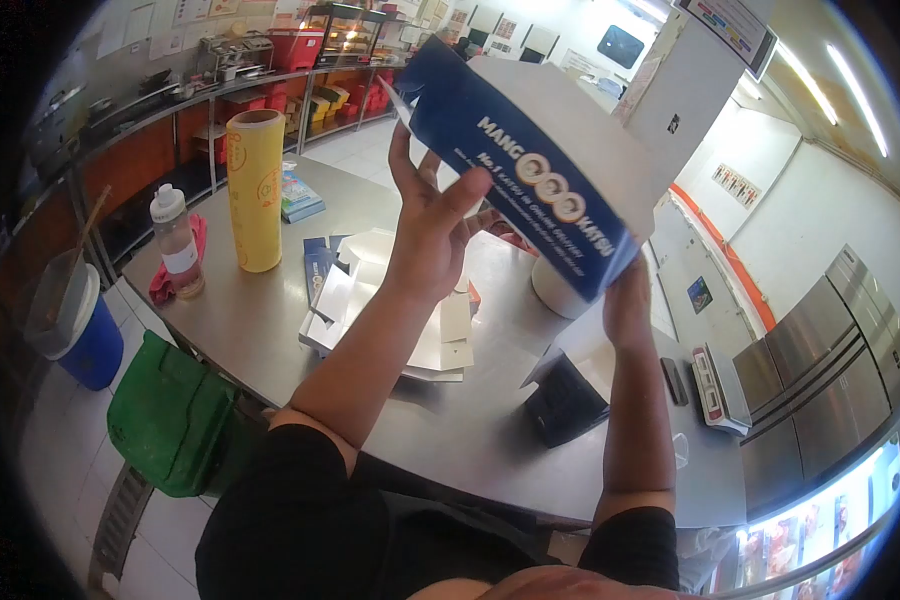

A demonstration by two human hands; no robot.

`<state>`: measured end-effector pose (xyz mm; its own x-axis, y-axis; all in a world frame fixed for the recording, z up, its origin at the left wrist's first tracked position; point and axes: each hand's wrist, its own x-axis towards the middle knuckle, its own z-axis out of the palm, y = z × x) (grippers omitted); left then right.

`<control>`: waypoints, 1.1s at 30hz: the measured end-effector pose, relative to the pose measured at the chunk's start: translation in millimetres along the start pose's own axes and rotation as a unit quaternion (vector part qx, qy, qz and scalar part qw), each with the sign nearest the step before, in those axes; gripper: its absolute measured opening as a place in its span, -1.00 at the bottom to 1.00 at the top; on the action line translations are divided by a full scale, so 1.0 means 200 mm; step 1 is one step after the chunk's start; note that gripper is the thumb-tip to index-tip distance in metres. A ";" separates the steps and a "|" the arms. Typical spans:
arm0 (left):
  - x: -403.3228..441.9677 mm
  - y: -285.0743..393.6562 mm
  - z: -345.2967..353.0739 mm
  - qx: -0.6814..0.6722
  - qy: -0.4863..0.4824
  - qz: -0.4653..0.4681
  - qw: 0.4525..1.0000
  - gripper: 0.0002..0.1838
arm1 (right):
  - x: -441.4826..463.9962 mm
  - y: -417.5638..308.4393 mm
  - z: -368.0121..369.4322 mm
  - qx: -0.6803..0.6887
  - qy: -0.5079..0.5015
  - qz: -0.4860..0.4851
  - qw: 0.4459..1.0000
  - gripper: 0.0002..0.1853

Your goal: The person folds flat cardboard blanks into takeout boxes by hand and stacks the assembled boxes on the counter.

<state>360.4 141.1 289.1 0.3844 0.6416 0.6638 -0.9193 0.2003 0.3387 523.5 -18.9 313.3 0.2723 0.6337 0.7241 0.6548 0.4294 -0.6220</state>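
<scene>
Raised over the steel table [430,420] is a blue and white carton [530,170] with lettering on its side, tilted down to the right. My left hand [435,215] grips its lower left part, the thumb lying on the blue side. At its lower right corner is my right hand [627,300], its fingers mostly hidden behind the carton. Unfolded white and blue cartons [370,300] lie on the table below my left forearm. A dark blue carton piece [565,400] stands beside my right forearm, and a white round object [558,288] is partly covered by the raised carton.
On the table's left are a tall yellow roll [255,190], a bottle [175,240] on a pink cloth and a blue packet [300,195]. A scale [720,390] sits at the right edge. Green [165,415] and blue [92,335] bins stand at the left.
</scene>
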 end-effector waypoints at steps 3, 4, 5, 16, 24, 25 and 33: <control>0.01 0.00 0.00 0.047 -0.004 0.064 0.997 0.40 | 0.01 0.03 -0.01 -0.014 -0.071 0.043 0.996 -0.42; 0.01 -0.01 -0.01 0.063 -0.006 0.087 0.994 0.44 | 0.03 0.05 -0.04 -0.033 -0.079 0.054 0.995 -0.43; 0.02 -0.01 -0.01 0.122 -0.027 0.132 0.983 0.47 | 0.04 0.05 -0.05 -0.053 -0.087 0.065 0.993 -0.43; -0.01 -0.02 0.01 0.462 -0.119 0.219 0.851 0.36 | 0.04 -0.30 -0.05 0.006 -0.201 -0.276 0.940 -0.21; -0.12 0.00 0.14 0.458 -0.323 0.199 0.804 0.16 | 0.20 -0.21 -0.06 0.125 -0.064 -0.046 0.989 -0.10; -0.11 0.00 0.14 0.482 -0.323 0.208 0.788 0.14 | 0.20 -0.23 -0.05 0.095 -0.074 -0.054 0.991 -0.06; -0.08 0.08 0.08 0.552 -0.361 0.157 0.735 0.00 | 0.18 -0.28 -0.07 -0.061 -0.150 -0.067 0.985 0.15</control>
<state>341.5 122.6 294.2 0.4795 -0.1121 0.8703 -0.4965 -0.8525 0.1637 507.0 -28.3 378.7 -0.0308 0.7451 0.6662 0.7553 0.4539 -0.4727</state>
